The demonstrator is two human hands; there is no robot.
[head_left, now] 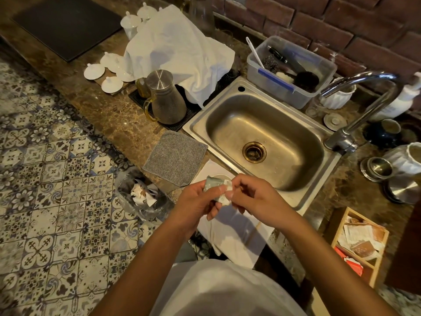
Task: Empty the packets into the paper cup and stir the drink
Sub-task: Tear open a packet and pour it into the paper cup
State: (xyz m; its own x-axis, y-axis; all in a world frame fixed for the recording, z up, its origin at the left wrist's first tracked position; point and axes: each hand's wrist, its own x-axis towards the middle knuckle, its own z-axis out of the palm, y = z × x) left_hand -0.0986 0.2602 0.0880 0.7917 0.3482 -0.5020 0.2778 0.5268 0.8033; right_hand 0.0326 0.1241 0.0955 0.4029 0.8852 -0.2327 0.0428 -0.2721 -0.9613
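While both hands are meeting above the front edge of the tabletop, these lines are telling how things are lying.

Packet: a small grey-green packet (217,190) is sitting between the two hands, above a white cloth (237,226).
Left hand: the left hand (196,201) is curling its fingers around the packet's lower end.
Right hand: the right hand (255,199) is pinching the packet's white upper corner.
Paper cup: a white rim (219,176) is peeking out just behind the packet; whether it is the cup, I cannot tell.
Tabletop: brown marbled stone (109,110) is carrying a steel sink (262,142), a grey mat (175,156) and a wooden box of sachets (357,245).
Room: patterned floor tiles (45,201) are lying to the left, a brick wall (341,23) is standing behind.
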